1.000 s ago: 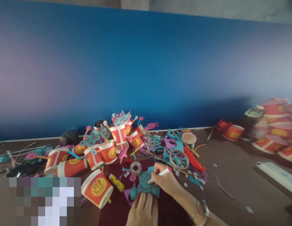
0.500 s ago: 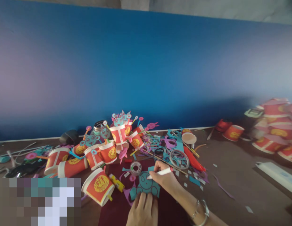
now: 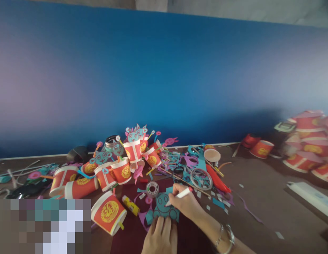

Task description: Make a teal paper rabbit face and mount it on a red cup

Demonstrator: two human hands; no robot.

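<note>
My right hand (image 3: 183, 201) pinches a white marker pen (image 3: 183, 193) with a red end, its tip down on a piece of teal paper (image 3: 164, 209). Dark outlines on the paper form a round-eared head with oval eyes. Flat on the paper's lower edge lies my left hand (image 3: 161, 234), fingers stretched forward and holding nothing. A maroon sheet (image 3: 126, 233) is underneath. Just above the paper sits a roll of tape (image 3: 152, 189). To the left are a yellow tube (image 3: 131, 205) and a tilted red paper cup (image 3: 109, 213).
Several red cups with paper cat faces (image 3: 132, 151) crowd the back left. Paper scraps, a clear tape ring (image 3: 201, 179) and a red object (image 3: 218, 180) lie right of centre. A white power strip (image 3: 310, 197) and stacked cups (image 3: 309, 141) are far right. A blue panel (image 3: 164, 77) stands behind.
The pen tip has shifted slightly downward, and a second eye oval now shows on the teal paper. The nearest red cup has rolled a little. My left hand stays in place.
</note>
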